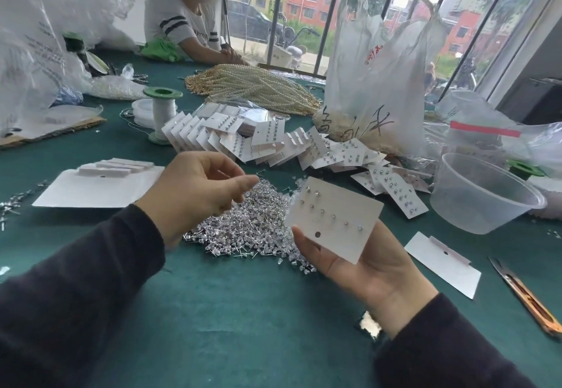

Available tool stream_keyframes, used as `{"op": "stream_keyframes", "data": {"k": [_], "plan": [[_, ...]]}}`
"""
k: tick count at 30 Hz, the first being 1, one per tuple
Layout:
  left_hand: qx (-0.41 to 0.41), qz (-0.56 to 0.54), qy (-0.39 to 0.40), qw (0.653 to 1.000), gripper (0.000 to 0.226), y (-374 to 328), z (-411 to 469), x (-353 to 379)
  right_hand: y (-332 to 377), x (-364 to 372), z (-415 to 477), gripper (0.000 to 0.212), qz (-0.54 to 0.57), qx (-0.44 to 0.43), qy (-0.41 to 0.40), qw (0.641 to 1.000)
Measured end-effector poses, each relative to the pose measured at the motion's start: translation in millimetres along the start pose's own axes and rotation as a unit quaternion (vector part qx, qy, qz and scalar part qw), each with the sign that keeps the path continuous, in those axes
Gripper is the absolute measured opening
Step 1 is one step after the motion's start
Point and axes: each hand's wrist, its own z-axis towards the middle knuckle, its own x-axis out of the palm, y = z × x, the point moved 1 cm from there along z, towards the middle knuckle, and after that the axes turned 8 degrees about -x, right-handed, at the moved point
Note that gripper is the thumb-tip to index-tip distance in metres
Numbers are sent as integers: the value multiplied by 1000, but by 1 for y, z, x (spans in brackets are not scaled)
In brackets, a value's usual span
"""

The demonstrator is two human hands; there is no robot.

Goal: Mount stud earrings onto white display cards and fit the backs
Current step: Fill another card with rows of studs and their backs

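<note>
The right hand (365, 269) holds the white display card (334, 217), thumb on its lower-left edge and fingers behind. The left hand (200, 196) hovers with its fingertips drawn narrow; blur hides any stud. Below and between the fingertips lies the stud pile (252, 229), with bare green table (243, 311) wristward.

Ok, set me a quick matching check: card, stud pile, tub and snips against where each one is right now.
Things:
1. card
2. stud pile
3. tub
4. snips

Places:
A. lying flat at the far right, nearest the viewer
B. held in the right hand
C. heaped on the cloth, left of the held card
D. standing upright, right of the held card

Pairs: 1-B, 2-C, 3-D, 4-A
</note>
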Motion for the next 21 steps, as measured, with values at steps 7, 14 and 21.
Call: {"op": "stream_keyframes", "data": {"k": [7,14,21], "plan": [[-90,-180,124,972,28,-4,-10,15,-1,-1,0,60,32,26,45,998],[-69,-222,179,956,20,-9,-20,22,-5,-2,3,56,1,42,91,995],[-15,-174,151,973,16,-9,-28,37,-10,-1,2,24,-39,40,115,992]]}}
